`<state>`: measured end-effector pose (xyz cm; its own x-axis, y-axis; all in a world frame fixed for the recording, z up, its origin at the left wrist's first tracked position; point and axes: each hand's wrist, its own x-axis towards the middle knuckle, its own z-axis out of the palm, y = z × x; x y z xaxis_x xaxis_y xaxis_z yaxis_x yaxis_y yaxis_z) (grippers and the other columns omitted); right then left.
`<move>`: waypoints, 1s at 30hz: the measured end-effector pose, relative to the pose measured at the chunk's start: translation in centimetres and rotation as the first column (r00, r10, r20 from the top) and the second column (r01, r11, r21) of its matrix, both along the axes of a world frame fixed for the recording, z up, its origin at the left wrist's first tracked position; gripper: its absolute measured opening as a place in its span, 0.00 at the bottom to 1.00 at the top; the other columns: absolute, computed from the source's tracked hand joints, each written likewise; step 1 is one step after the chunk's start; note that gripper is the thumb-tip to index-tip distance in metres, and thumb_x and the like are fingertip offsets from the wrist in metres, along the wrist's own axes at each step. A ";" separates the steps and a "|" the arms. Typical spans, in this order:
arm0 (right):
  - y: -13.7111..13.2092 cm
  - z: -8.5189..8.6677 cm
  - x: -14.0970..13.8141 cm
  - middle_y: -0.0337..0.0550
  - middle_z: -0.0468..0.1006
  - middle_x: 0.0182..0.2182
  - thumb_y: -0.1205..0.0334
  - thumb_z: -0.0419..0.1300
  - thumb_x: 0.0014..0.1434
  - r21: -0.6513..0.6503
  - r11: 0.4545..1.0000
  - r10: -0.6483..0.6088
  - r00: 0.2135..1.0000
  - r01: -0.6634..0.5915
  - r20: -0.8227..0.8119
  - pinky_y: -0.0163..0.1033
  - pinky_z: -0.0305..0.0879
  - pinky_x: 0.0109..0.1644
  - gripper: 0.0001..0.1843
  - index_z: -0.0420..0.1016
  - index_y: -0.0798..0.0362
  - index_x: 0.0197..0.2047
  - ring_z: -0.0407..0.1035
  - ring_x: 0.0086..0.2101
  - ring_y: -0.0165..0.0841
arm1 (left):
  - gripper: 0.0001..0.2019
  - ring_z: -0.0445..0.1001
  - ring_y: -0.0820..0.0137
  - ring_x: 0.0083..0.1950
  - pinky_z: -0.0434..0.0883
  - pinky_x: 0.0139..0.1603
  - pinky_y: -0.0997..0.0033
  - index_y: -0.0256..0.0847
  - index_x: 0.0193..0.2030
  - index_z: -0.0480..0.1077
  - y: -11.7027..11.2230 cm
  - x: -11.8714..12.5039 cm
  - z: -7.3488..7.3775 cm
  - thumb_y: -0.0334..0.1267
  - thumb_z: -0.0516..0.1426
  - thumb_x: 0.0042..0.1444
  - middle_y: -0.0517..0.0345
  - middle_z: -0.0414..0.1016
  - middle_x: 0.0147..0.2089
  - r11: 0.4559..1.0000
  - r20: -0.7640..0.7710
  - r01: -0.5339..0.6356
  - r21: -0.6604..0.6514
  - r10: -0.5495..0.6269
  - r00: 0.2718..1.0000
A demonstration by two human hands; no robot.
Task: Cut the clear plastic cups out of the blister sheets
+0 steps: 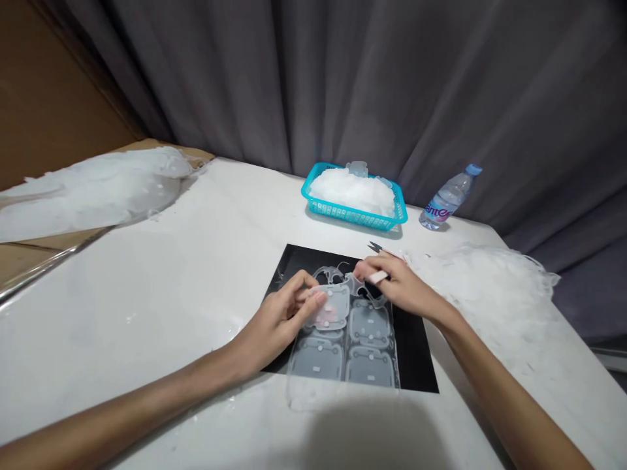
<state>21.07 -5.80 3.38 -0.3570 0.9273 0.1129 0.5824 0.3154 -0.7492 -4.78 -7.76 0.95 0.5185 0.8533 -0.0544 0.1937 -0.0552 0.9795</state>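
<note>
A translucent moulded silicone sheet [365, 343] with several rectangular parts lies on a black mat [421, 365]. My left hand [281, 320] is closed, pinching the sheet's top left part between thumb and fingers. My right hand [399, 284] is closed too. It holds a small pair of snips [378, 249], tips pointing away, and its fingertips pull a thin strip of trim at the sheet's top edge.
A turquoise basket [355, 212] heaped with white translucent pieces stands behind the mat. A plastic water bottle [448, 199] lies to its right. Piles of white trimmings sit at the right [490, 287] and on cardboard at the far left [93, 189]. Grey curtain behind.
</note>
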 end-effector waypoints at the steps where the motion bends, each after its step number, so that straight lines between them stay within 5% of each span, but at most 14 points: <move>1: -0.3 0.0 -0.2 0.41 0.82 0.35 0.52 0.56 0.73 -0.034 0.998 0.049 0.999 -0.049 0.005 0.43 0.62 0.48 0.18 0.81 0.51 0.38 0.69 0.39 0.36 | 0.15 0.70 0.71 0.34 0.63 0.35 0.72 0.44 0.45 0.62 0.0 0.0 0.0 0.53 0.54 0.72 0.64 0.73 0.32 1.000 0.013 -0.007 -0.013 0.007 1.000; 8: -1.9 0.1 -1.3 0.42 0.81 0.38 0.52 0.63 0.69 -0.198 0.974 0.069 0.974 -0.112 -0.214 0.40 0.66 0.43 0.12 0.83 0.51 0.43 0.71 0.38 0.34 | 0.19 0.75 0.71 0.32 0.69 0.34 0.73 0.43 0.41 0.63 0.0 0.9 1.0 0.55 0.62 0.64 0.62 0.78 0.32 0.965 0.195 -0.018 -0.262 0.071 0.978; 14: -2.2 -0.1 -0.8 0.37 0.77 0.35 0.52 0.70 0.61 -0.283 0.935 0.112 0.937 -0.212 -0.332 0.35 0.64 0.33 0.16 0.81 0.49 0.50 0.65 0.30 0.29 | 0.23 0.78 0.68 0.33 0.70 0.34 0.72 0.40 0.44 0.69 -0.3 1.3 1.4 0.49 0.73 0.50 0.57 0.80 0.34 0.903 0.161 -0.030 -0.428 0.109 0.981; 20: -2.1 -0.7 -0.6 0.36 0.74 0.30 0.53 0.70 0.61 -0.213 0.969 0.063 0.963 -0.122 -0.264 0.37 0.60 0.32 0.12 0.85 0.49 0.45 0.63 0.28 0.29 | 0.23 0.74 0.72 0.29 0.67 0.30 0.74 0.40 0.41 0.68 -0.2 1.4 1.3 0.47 0.73 0.48 0.63 0.75 0.30 0.900 0.140 -0.032 -0.434 0.102 0.985; 26: -1.7 -3.0 -2.3 0.44 0.81 0.36 0.65 0.64 0.66 0.172 0.976 -0.124 0.989 0.136 -0.076 0.45 0.65 0.47 0.06 0.83 0.49 0.43 0.69 0.41 0.39 | 0.21 0.70 0.75 0.28 0.65 0.28 0.76 0.39 0.39 0.69 -0.5 1.6 1.4 0.46 0.74 0.48 0.65 0.73 0.28 0.885 0.123 -0.024 -0.464 0.091 0.988; 30: -1.9 -2.9 -2.1 0.43 0.80 0.37 0.61 0.65 0.66 0.100 0.985 -0.125 0.985 0.137 -0.121 0.44 0.66 0.46 0.06 0.83 0.49 0.44 0.69 0.40 0.38 | 0.22 0.74 0.72 0.29 0.68 0.29 0.74 0.40 0.40 0.68 0.3 1.0 0.7 0.48 0.73 0.50 0.63 0.75 0.30 0.912 0.105 -0.022 -0.408 0.071 0.992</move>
